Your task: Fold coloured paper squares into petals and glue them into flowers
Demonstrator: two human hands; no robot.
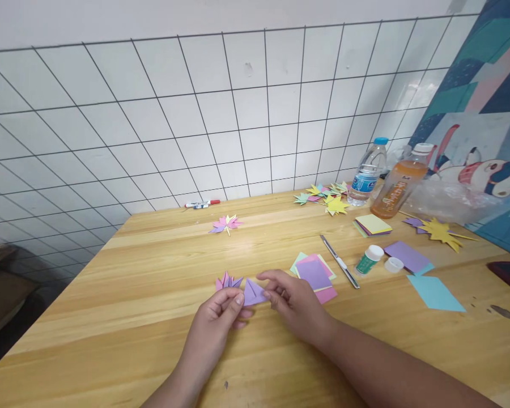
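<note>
Between my two hands is a purple folded paper triangle (254, 293), held just above the wooden table. My left hand (221, 314) is closed, pinching the left corner between thumb and fingers. At the right corner, my right hand (295, 303) has its thumb and a finger closed on the paper, while its index finger reaches over the top. Just behind my left hand sits a pink and purple folded paper piece (228, 281). A loose stack of coloured paper squares (314, 273) lies beyond my right hand.
A utility knife (340, 262) lies right of the squares, near a small glue bottle (369, 259) and its white cap (394, 264). Water (368, 173) and orange drink bottles (402, 181) stand behind. Paper leaves (325, 195) and markers (202, 204) lie along the wall.
</note>
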